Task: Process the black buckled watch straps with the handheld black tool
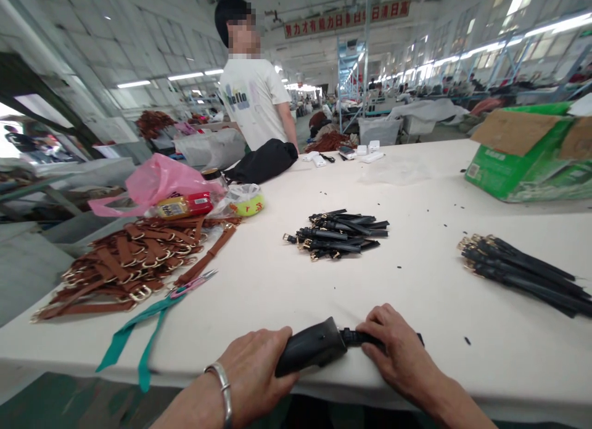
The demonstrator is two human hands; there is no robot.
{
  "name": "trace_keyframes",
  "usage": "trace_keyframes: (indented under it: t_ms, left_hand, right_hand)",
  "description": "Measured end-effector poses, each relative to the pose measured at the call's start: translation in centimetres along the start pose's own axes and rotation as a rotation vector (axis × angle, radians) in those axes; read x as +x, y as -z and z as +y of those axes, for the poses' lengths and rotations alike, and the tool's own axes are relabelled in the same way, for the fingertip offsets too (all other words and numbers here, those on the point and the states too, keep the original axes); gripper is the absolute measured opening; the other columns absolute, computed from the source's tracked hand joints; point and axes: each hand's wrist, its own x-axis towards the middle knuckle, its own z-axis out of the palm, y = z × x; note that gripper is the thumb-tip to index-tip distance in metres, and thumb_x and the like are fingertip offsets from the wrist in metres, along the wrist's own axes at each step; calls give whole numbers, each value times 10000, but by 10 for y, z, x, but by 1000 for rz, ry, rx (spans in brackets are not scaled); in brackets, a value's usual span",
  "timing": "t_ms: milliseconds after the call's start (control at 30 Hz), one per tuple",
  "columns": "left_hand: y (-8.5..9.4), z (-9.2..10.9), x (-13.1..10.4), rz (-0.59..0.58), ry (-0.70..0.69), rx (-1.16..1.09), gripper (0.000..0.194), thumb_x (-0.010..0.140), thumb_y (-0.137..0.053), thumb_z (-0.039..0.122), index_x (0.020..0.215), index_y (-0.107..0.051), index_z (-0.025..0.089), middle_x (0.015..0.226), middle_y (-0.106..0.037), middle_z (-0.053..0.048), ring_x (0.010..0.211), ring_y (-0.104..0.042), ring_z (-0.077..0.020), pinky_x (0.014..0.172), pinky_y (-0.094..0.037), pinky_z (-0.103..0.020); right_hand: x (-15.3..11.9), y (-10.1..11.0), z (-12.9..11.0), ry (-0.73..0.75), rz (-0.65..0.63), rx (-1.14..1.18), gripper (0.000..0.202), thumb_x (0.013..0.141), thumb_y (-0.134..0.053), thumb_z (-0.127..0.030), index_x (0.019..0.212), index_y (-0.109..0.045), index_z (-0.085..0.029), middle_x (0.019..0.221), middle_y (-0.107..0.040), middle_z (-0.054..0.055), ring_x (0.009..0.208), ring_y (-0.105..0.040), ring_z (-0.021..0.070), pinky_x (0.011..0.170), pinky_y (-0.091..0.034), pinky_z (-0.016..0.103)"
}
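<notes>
At the table's front edge my left hand [259, 370], with a silver bangle on the wrist, is wrapped round a thick black hand tool [312, 346] whose exact kind I cannot make out. The tool's wide end points right. Touching or almost touching that end is a short black strap [354, 337], pinched in my right hand [393, 349]. The strap's other end sticks out past my right fingers. Beyond my hands lies a loose pile of black buckled straps [340, 235]. A neater bundle of black straps [522, 272] lies to the right.
Brown buckled straps [124, 262] are heaped at the left, near scissors [194, 285] tied with green ribbon [134, 330]. Behind them are a pink bag [166, 179] and a black bag [266, 161]. A green carton [522, 164] stands back right. A person [254, 96] stands across the table.
</notes>
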Motion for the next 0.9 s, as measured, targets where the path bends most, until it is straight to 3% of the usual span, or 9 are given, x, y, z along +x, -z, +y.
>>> trace_keyframes:
  t_ms: [233,400,567,700,900]
  left_hand:
    - [5,-3,-6,-20,33,24,279,723,-422,361,927,-553,224,852,-638,-63,811,-586,-229,690,-426,-318]
    - [23,16,-8,-22,70,74,300,729,-421,387,967,-536,242,868,-635,-63,833,-581,-242,718,-426,-351]
    - [30,42,7,-69,-98,141,257,710,-437,365,904,-540,232,855,-638,-67,811,-585,-259,689,-442,-369]
    - [29,41,19,-98,-113,190,269,679,-464,373,886,-554,227,851,-643,-75,805,-592,-274,694,-458,-399]
    - [26,44,30,-51,-143,273,256,671,-454,354,861,-553,213,796,-644,-77,756,-602,-280,666,-468,-411]
  right_hand:
    - [-10,-1,8,-23,52,32,203,715,-516,-141,880,-580,-240,834,-509,27,801,-449,188,692,-363,314]
    - [-12,-8,11,14,93,67,232,683,-521,-103,889,-519,-209,854,-493,33,822,-433,195,720,-362,333]
    - [-13,-8,15,23,118,106,302,669,-520,-92,944,-453,-197,884,-490,41,807,-426,192,711,-364,337]
    - [-12,-6,14,19,108,101,182,668,-504,-75,798,-467,-197,806,-484,23,774,-423,186,677,-352,324]
    - [-11,-5,11,-12,116,122,181,653,-496,-65,779,-467,-191,801,-479,22,779,-419,184,686,-347,322]
